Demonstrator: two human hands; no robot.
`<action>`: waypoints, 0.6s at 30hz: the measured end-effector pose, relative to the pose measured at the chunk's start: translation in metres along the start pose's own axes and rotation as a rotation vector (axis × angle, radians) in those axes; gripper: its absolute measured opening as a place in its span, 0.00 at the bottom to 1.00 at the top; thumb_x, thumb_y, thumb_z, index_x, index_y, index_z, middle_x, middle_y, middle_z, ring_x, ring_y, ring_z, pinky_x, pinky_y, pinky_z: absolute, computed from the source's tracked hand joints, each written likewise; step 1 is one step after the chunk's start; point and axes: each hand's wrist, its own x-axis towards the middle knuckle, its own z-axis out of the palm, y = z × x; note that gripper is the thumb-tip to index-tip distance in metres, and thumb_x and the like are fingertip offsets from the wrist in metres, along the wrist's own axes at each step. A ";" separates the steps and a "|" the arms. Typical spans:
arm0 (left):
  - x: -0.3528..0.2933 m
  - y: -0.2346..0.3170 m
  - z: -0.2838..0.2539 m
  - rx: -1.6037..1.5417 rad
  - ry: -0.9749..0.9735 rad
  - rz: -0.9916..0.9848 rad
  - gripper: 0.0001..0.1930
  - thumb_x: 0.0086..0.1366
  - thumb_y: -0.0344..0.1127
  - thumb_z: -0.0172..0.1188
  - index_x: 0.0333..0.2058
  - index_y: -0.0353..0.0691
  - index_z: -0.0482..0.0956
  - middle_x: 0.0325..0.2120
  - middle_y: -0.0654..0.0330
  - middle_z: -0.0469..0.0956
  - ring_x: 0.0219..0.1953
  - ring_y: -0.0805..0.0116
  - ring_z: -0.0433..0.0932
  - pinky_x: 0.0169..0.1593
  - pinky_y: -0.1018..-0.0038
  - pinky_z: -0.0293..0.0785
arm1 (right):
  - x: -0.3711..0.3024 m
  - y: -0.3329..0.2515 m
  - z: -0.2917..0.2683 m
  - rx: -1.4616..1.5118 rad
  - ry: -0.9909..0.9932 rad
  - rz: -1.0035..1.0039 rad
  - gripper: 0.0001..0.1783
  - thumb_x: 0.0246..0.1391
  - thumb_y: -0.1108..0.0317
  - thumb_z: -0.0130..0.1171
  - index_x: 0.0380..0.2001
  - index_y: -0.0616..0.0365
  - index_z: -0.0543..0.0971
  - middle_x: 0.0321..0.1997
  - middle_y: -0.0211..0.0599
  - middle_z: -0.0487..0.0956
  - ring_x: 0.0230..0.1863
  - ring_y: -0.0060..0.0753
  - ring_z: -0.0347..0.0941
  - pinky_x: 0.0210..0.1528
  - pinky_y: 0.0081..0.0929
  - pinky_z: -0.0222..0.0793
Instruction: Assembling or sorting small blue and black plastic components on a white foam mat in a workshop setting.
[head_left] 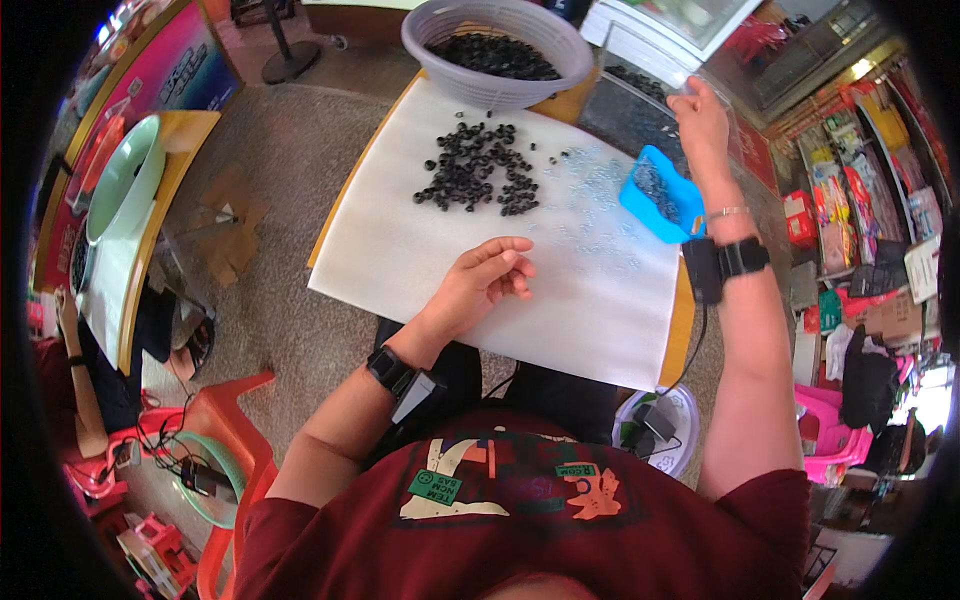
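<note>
My left hand (487, 280) is just above the near part of a white foam sheet (400, 240), palm side turned inward, fingers curled toward the thumb. Anything inside it is hidden. Farther up the sheet lies a loose pile of small black ring-like parts (475, 165). My right hand (703, 125) reaches over the near right side of a clear plastic bin (625, 110) with dark pieces at its far end. Its fingers are apart, and I see nothing between them. Below that wrist, a blue tray (683, 192) holds small clear pieces. More clear bits (600, 215) are scattered beside it.
A grey plastic basket (497, 85) full of black parts stands at the far edge. Under the right corner is a white bucket (680, 425). An orange chair (235, 430) stands at left, near another person's arm (85, 400). Shelves with packages (850, 190) line the right.
</note>
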 end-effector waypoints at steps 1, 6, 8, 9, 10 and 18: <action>0.000 0.001 0.001 -0.006 0.001 -0.006 0.15 0.73 0.34 0.45 0.53 0.33 0.68 0.37 0.57 0.75 0.34 0.73 0.75 0.45 0.73 0.76 | -0.019 -0.021 0.003 0.006 -0.043 -0.041 0.18 0.50 0.66 0.62 0.45 0.58 0.79 0.31 0.39 0.82 0.33 0.32 0.78 0.41 0.29 0.72; 0.002 0.000 -0.002 -0.025 0.003 -0.029 0.14 0.72 0.33 0.45 0.52 0.33 0.69 0.36 0.58 0.76 0.33 0.73 0.76 0.44 0.73 0.76 | -0.131 -0.072 0.064 0.200 -0.503 -0.179 0.08 0.49 0.70 0.59 0.33 0.58 0.81 0.31 0.40 0.80 0.35 0.37 0.76 0.40 0.33 0.71; 0.004 0.002 -0.001 -0.052 0.001 -0.033 0.14 0.72 0.33 0.45 0.51 0.33 0.69 0.35 0.58 0.76 0.32 0.72 0.76 0.43 0.73 0.76 | -0.146 -0.078 0.086 0.167 -0.535 -0.259 0.07 0.47 0.70 0.60 0.30 0.58 0.80 0.30 0.39 0.78 0.37 0.42 0.74 0.42 0.37 0.69; 0.004 0.002 -0.002 -0.068 0.003 -0.033 0.13 0.72 0.33 0.45 0.51 0.33 0.69 0.35 0.58 0.75 0.32 0.72 0.76 0.42 0.74 0.76 | -0.150 -0.078 0.097 0.138 -0.518 -0.302 0.06 0.46 0.70 0.60 0.30 0.58 0.80 0.30 0.39 0.77 0.37 0.43 0.73 0.43 0.38 0.68; 0.003 0.002 -0.002 -0.084 0.006 -0.034 0.13 0.72 0.33 0.45 0.50 0.33 0.69 0.34 0.58 0.75 0.32 0.72 0.76 0.41 0.74 0.76 | -0.155 -0.078 0.108 0.109 -0.501 -0.343 0.06 0.45 0.70 0.60 0.29 0.57 0.80 0.29 0.38 0.76 0.38 0.45 0.71 0.44 0.39 0.67; 0.002 0.013 -0.005 -0.075 0.164 0.066 0.10 0.71 0.31 0.46 0.46 0.33 0.70 0.33 0.58 0.75 0.30 0.72 0.75 0.39 0.73 0.76 | -0.155 -0.081 0.135 -0.143 -0.465 -0.390 0.06 0.44 0.66 0.64 0.25 0.55 0.80 0.31 0.35 0.76 0.40 0.42 0.70 0.47 0.40 0.63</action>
